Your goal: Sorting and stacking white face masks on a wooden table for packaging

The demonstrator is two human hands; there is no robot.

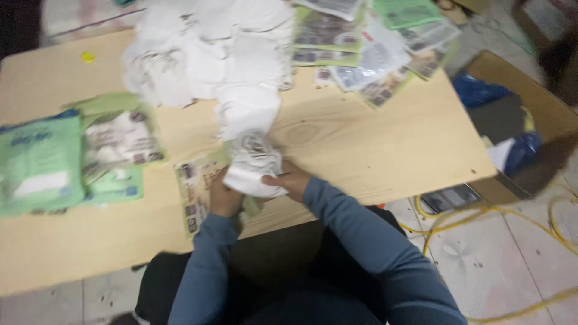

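Note:
Both of my hands hold a folded white cloth item (256, 165) at the near edge of the wooden table (361, 150). My left hand (224, 198) grips its left side and my right hand (290, 182) grips its right side. Under my left hand lies a flat printed packaging sleeve (195, 192) with green edges. A big heap of white cloth items (211, 54) fills the far middle of the table. The view is blurred by motion.
A stack of green packed bags (42, 162) and printed packets (120, 144) lie at the left. Several empty printed sleeves (367, 42) are spread at the far right. A cardboard box (542, 102) with dark and blue things stands right of the table. Yellow cable (512, 210) runs over the floor.

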